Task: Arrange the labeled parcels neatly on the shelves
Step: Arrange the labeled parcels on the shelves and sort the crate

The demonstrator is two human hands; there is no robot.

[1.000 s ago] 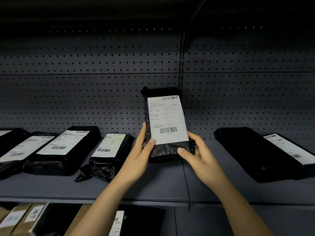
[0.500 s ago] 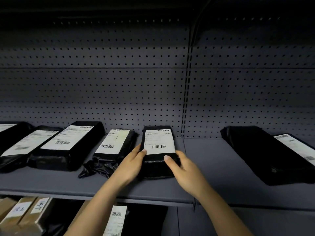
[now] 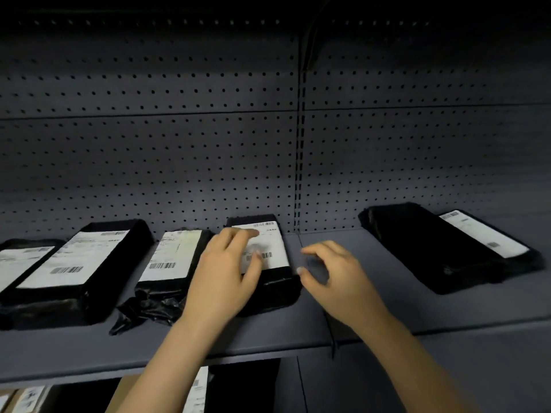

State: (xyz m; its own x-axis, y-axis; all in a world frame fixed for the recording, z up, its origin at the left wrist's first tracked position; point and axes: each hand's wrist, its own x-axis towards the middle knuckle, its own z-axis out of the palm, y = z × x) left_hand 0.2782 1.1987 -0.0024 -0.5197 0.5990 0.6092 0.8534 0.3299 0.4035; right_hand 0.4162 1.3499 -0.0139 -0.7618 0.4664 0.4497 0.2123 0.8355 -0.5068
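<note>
A black parcel with a white barcode label (image 3: 272,251) lies flat on the grey shelf (image 3: 268,332), label up, far end near the pegboard. My left hand (image 3: 226,272) rests on its left part with fingers spread over the label. My right hand (image 3: 334,275) hovers just right of the parcel, fingers loosely curled, holding nothing. Left of it lie a crumpled black parcel (image 3: 170,260) and a longer black parcel (image 3: 77,263), both labelled.
Another labelled black parcel (image 3: 18,263) sits at the far left. A large black parcel (image 3: 447,245) lies at the right. A bare stretch of shelf separates it from my right hand. Boxes and parcels (image 3: 196,389) fill the shelf below. Pegboard (image 3: 208,144) backs everything.
The parcel, held upright in both hands a second ago, now lies flat on the shelf. My right hand has let go and drawn off to the right; my left hand has slid onto its top.
</note>
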